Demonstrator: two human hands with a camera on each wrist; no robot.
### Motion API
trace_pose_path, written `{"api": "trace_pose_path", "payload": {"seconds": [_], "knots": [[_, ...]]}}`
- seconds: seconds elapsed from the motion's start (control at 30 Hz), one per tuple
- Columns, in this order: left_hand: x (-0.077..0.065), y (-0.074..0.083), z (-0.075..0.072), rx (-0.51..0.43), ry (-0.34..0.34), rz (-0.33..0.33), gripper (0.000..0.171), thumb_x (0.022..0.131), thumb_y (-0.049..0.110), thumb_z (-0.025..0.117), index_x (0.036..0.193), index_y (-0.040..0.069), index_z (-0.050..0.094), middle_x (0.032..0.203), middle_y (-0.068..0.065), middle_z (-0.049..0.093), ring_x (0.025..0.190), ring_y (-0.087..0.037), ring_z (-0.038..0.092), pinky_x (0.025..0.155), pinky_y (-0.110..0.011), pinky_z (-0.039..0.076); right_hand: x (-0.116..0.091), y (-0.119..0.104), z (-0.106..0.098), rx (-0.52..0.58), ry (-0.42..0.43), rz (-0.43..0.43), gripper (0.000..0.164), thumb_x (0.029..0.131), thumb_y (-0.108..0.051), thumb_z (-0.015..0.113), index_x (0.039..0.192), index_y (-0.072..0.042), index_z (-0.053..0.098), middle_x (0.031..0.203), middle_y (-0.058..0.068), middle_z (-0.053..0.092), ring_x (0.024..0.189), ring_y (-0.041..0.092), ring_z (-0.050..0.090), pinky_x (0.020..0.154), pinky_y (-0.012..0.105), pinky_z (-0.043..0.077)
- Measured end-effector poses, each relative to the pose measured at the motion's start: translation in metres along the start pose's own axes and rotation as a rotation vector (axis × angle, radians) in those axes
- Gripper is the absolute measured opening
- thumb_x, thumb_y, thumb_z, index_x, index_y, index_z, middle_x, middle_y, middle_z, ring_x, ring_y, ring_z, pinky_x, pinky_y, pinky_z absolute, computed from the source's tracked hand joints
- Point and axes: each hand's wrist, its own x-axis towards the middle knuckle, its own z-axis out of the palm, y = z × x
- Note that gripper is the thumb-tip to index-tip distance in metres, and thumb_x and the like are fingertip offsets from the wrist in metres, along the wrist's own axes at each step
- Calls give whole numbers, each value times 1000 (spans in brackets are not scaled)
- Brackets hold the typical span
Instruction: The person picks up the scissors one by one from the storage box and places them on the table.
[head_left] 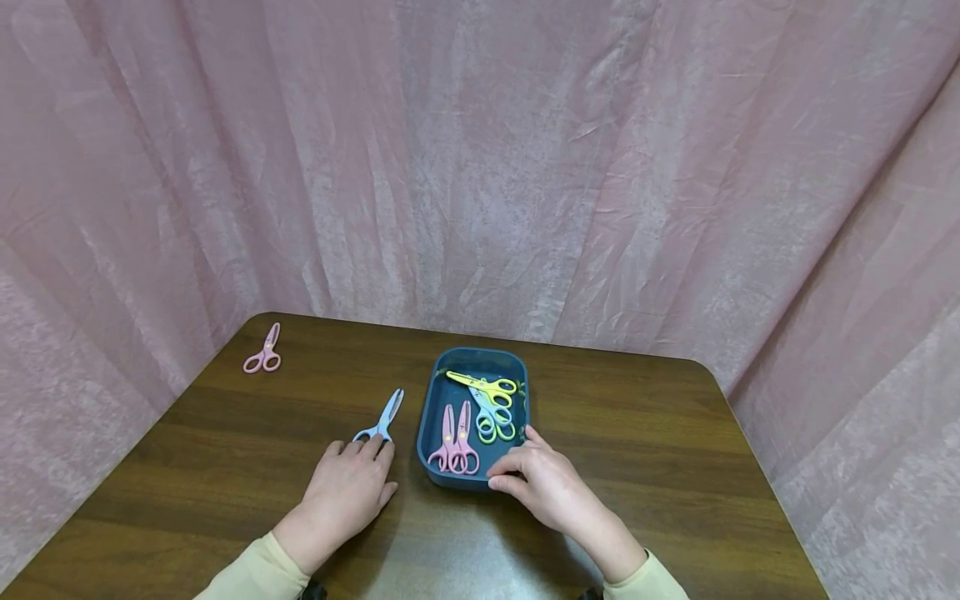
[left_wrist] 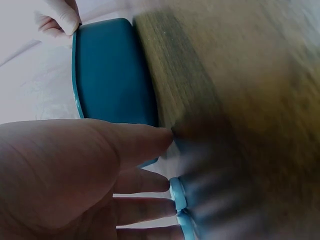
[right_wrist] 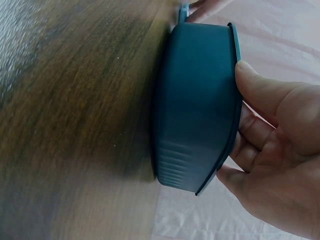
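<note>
From the tray, a pink pair of scissors (head_left: 268, 344) lies on the table (head_left: 210, 442) at ten o'clock. The left hand (head_left: 343, 490), at eight, rests extended, unclenched fingertips on the handles of a blue pair (head_left: 387, 419) lying at nine, just beside the tray. The dark blue tray (head_left: 487, 458) holds two pink pairs (head_left: 448, 433) at seven, a yellow pair (head_left: 480, 383) near one, and a light-blue pair (head_left: 487, 406) at three over yellow-green handles (head_left: 504, 439). At four, the right hand (head_left: 543, 485) grasps its rim between thumb and fingers.
</note>
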Motion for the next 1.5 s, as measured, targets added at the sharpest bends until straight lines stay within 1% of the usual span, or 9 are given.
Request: {"api": "trace_pose_path", "payload": {"seconds": [0.27,0.4,0.7,0.77,1.0,1.1,1.37,1.43,1.5], "knots": [[3,-4,-1,-34,-100,-39,57,91,40,91,130,3,73,133,-19,74,116,-38,73,93,-61,56,0,1,0,1,-1,3,4,98,-14,84,100,-15,87,94,-11,80,100,11,71,127,60,33],[5,-7,1,-44,-113,-49,57,92,41,89,131,3,73,135,-20,73,118,-40,73,93,-62,55,-1,1,0,2,0,1,4,98,-14,84,100,-15,87,94,-10,80,101,12,71,127,60,33],[10,-14,1,-33,-98,-62,54,92,40,90,128,3,74,133,-18,73,117,-39,72,91,-62,55,0,0,0,3,-1,6,4,98,-14,84,100,-15,87,94,-11,80,101,12,71,127,60,33],[12,-17,2,-31,-110,-71,55,93,41,88,130,4,74,134,-19,73,117,-39,72,90,-62,55,0,0,0,5,0,6,4,98,-14,84,100,-15,87,93,-11,80,101,12,71,127,60,33],[20,-28,4,-60,-182,-116,56,99,39,84,137,0,71,141,-23,70,126,-42,69,94,-66,53,0,1,1,2,6,-3,4,98,-14,83,99,-16,87,93,-13,79,102,10,72,127,59,34],[22,-34,7,-63,-187,-124,55,100,38,83,137,0,70,142,-24,69,127,-43,68,94,-67,53,0,1,1,1,8,-3,4,99,-14,83,99,-16,87,93,-13,78,101,10,72,127,59,34],[27,-48,17,-54,-136,-145,53,98,36,85,133,-1,72,135,-23,71,121,-42,70,88,-65,53,0,0,0,5,-3,10,4,99,-15,83,100,-17,87,93,-13,79,101,10,71,127,59,33],[27,-50,18,-58,-131,-149,52,98,35,85,133,-1,71,135,-23,71,120,-41,70,89,-66,53,0,0,0,8,-5,14,5,99,-15,83,100,-17,87,93,-13,79,101,10,71,127,59,33],[28,-52,18,-63,-132,-151,52,99,34,84,134,-2,71,136,-23,71,121,-42,70,93,-67,53,0,0,0,9,-6,15,5,99,-15,83,100,-17,87,93,-13,79,101,10,71,127,59,33]]}}
